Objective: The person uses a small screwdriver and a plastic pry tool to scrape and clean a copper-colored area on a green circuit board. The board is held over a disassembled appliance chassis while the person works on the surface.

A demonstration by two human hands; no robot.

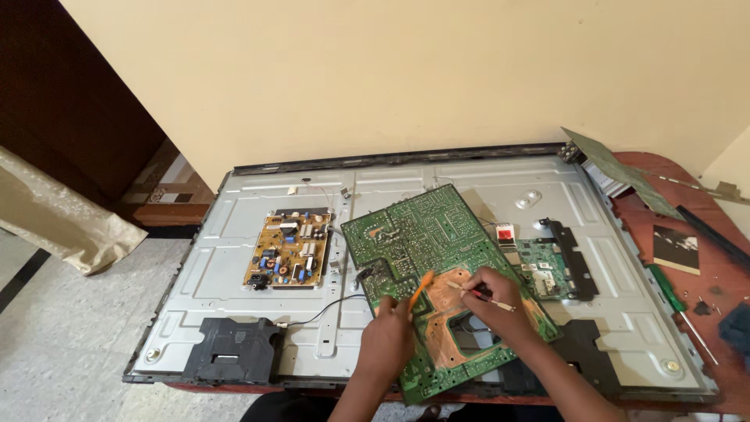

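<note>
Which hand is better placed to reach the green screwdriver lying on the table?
Probably the right hand: the green screwdriver lies off to its side. The left hand sits farther away, holding an orange tool against the green circuit board.

Even, soft indoor light, moderately bright. Metal back panel [234,258] shows pale sheen, no harsh glare. Short soft shadows under green circuit board [422,234] and hands. Upper left corner dark. Centre sharp; slight wide-angle stretch at edges, far right tabletop [703,273] slightly soft.
</note>
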